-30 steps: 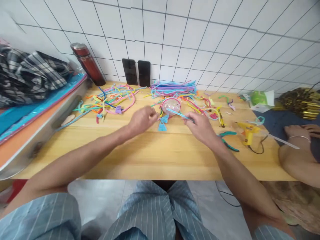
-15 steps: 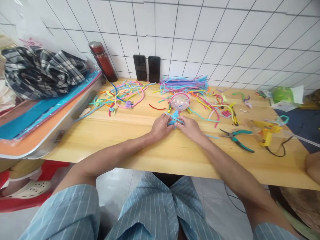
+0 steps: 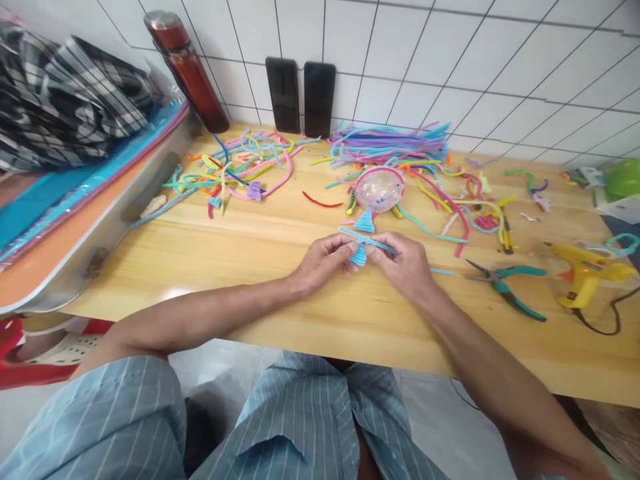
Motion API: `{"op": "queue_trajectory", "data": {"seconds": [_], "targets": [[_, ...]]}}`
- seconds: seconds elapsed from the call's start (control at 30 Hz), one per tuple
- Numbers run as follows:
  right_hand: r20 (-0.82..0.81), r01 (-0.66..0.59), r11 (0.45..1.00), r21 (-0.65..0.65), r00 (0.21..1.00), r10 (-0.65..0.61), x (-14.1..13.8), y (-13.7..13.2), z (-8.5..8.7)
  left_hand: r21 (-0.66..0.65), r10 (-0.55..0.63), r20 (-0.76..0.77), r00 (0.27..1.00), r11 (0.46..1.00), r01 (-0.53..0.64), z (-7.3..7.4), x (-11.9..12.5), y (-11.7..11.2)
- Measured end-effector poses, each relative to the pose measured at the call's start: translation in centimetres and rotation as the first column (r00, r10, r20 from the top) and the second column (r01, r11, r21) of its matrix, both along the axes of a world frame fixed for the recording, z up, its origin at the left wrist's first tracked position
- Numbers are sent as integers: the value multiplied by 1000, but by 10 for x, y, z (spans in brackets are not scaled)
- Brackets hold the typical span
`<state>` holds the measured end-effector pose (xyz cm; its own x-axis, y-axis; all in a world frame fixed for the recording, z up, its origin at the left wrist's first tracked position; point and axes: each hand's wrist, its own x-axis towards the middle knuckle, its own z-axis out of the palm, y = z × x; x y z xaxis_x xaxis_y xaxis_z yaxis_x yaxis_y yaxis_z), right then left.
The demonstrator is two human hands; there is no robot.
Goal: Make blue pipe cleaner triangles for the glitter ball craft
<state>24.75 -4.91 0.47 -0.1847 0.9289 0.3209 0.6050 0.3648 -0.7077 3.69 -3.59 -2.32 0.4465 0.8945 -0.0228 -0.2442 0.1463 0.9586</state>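
Between my two hands is a light blue pipe cleaner [image 3: 358, 254], folded into a small ridged fan shape with a straight length sticking out across its top. The fingertips of my left hand [image 3: 323, 262] pinch it from the left. My right hand [image 3: 404, 261] grips it from the right, thumb and fingers pressed together. Just beyond my fingers lies another folded blue pipe-cleaner piece [image 3: 365, 221], similar in shape. Behind that is a round clear container [image 3: 380, 189] with a pink rim and small specks inside.
Long-nose pliers [image 3: 507, 285] and a yellow glue gun [image 3: 585, 273] lie to the right. Loose pipe cleaners [image 3: 240, 170] are scattered at left, with a bundle [image 3: 390, 143] behind. Two phones [image 3: 320, 100] and a red flask [image 3: 187, 73] stand by the tiled wall.
The view has moved closer to the table. My hands have drawn back from the round container, so the second folded blue piece now shows apart from the one I hold.
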Motion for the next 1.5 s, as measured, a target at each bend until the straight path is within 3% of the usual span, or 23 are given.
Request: {"op": "queue_trajectory", "data": {"seconds": [0.33, 0.7, 1.0, 1.17, 1.37, 1.5], "targets": [[-12, 13, 1000, -10, 1000, -13, -5, -9, 1, -76, -57, 76, 995, 995, 62, 2, -5, -7], [40, 64, 995, 80, 997, -68, -11, -14, 1, -81, -23, 76, 997, 996, 29, 1, -5, -7], [28, 61, 997, 44, 998, -62, -4, -15, 6, -69, 3, 60, 998, 998, 1, -2, -3, -7], [110, 123, 982, 141, 984, -139, 9, -16, 20, -96, 71, 71, 995, 993, -64, -1, -4, -6], [137, 55, 950, 306, 985, -101, 19, -12, 33, -110, 115, 103, 988, 989, -104, 0, -4, -5], [163, 9, 952, 305, 985, -61, 19, -12, 34, -90, 111, 108, 988, 991, -101, -1, -4, -5]]}}
